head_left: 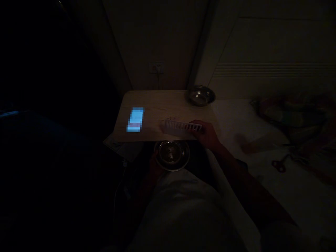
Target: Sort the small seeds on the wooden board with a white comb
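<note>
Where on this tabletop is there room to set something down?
The tabletop looks bare along its back, between the lit phone and the rear bowl; its front right is crowded by the right hand holding a pale slotted tray.

Phone (135, 119) and metal bowl (201, 95) on table (160, 101)

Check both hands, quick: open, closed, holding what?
Left hand: holding the round, shiny metal bowl, dimly seen.
Right hand: closed on the long, pale, slotted object.
</note>
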`<action>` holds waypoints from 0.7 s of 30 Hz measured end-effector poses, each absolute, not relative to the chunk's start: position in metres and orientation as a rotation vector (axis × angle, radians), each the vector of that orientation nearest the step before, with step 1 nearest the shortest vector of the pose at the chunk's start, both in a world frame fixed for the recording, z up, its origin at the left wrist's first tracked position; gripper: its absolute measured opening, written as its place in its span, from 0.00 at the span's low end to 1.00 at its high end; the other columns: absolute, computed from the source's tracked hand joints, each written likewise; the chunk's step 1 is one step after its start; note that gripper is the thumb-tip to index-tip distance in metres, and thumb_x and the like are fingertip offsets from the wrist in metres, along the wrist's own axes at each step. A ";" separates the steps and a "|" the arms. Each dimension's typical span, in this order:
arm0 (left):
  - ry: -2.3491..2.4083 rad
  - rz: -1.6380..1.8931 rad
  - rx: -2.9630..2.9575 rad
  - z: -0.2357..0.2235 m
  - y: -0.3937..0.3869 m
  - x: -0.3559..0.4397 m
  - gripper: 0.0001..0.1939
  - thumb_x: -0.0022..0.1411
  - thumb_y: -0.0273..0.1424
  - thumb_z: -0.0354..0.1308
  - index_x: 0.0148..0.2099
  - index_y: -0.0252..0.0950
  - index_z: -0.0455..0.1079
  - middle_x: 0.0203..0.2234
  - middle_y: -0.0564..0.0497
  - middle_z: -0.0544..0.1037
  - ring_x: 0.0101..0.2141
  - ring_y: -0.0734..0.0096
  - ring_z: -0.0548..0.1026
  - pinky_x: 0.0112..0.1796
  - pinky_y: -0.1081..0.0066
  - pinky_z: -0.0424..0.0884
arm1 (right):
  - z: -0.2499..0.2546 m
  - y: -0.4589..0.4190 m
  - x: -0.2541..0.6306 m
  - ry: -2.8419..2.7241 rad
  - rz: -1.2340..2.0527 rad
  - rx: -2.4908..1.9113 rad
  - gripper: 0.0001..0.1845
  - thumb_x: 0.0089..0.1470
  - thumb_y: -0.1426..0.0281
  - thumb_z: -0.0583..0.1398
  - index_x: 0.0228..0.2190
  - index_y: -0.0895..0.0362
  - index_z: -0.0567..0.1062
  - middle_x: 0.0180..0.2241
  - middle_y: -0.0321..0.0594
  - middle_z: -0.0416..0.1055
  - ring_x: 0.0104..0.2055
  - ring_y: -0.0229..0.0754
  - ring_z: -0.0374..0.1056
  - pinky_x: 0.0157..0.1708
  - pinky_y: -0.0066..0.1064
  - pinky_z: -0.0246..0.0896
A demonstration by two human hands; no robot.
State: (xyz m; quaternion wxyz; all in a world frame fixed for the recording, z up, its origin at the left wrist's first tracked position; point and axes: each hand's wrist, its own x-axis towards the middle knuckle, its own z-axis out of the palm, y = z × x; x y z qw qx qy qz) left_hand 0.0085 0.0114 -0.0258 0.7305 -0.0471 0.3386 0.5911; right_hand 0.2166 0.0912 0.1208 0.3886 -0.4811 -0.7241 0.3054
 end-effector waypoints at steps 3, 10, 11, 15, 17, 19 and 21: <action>0.757 1.286 -0.090 -0.025 0.012 0.009 0.15 0.56 0.37 0.56 0.43 0.34 0.74 0.39 0.46 0.79 0.49 0.56 0.71 0.52 0.58 0.62 | 0.120 0.092 0.221 -1.747 0.678 -1.263 0.09 0.47 0.67 0.61 0.32 0.58 0.75 0.28 0.37 0.73 0.28 0.38 0.67 0.28 0.28 0.59; 0.775 1.284 -0.098 -0.020 0.012 0.009 0.15 0.56 0.36 0.55 0.42 0.32 0.74 0.38 0.45 0.79 0.48 0.57 0.72 0.53 0.58 0.62 | 0.115 0.087 0.218 -1.775 0.660 -1.315 0.07 0.48 0.68 0.60 0.31 0.58 0.75 0.27 0.37 0.72 0.27 0.38 0.65 0.28 0.28 0.58; 0.787 1.284 -0.103 -0.019 0.012 0.009 0.15 0.56 0.36 0.55 0.41 0.33 0.74 0.37 0.45 0.79 0.47 0.57 0.73 0.52 0.58 0.63 | 0.115 0.087 0.217 -1.768 0.649 -1.322 0.07 0.48 0.68 0.60 0.31 0.58 0.75 0.27 0.37 0.72 0.27 0.38 0.65 0.28 0.28 0.58; 0.791 1.262 -0.097 -0.017 0.012 0.009 0.15 0.57 0.36 0.54 0.42 0.32 0.74 0.38 0.45 0.79 0.47 0.57 0.73 0.52 0.57 0.63 | 0.115 0.088 0.217 -1.794 0.664 -1.309 0.09 0.48 0.67 0.60 0.31 0.58 0.75 0.27 0.38 0.73 0.28 0.38 0.66 0.27 0.28 0.58; 0.771 1.273 -0.082 -0.017 0.013 0.009 0.15 0.57 0.36 0.54 0.42 0.33 0.74 0.39 0.45 0.79 0.48 0.57 0.73 0.52 0.57 0.63 | 0.115 0.088 0.215 -1.815 0.713 -1.298 0.09 0.48 0.67 0.60 0.32 0.58 0.75 0.28 0.38 0.73 0.28 0.39 0.66 0.27 0.28 0.58; 0.772 1.278 -0.076 -0.018 0.013 0.009 0.15 0.57 0.36 0.54 0.42 0.33 0.74 0.38 0.46 0.80 0.48 0.56 0.72 0.52 0.57 0.63 | 0.116 0.087 0.213 -1.821 0.746 -1.289 0.09 0.48 0.68 0.60 0.33 0.58 0.75 0.28 0.38 0.73 0.29 0.39 0.67 0.28 0.27 0.58; 0.785 1.281 -0.066 -0.019 0.013 0.009 0.14 0.58 0.36 0.53 0.41 0.34 0.75 0.37 0.46 0.80 0.48 0.57 0.73 0.52 0.57 0.63 | 0.117 0.087 0.211 -1.821 0.748 -1.286 0.09 0.48 0.68 0.60 0.33 0.58 0.75 0.28 0.38 0.73 0.28 0.39 0.67 0.28 0.27 0.58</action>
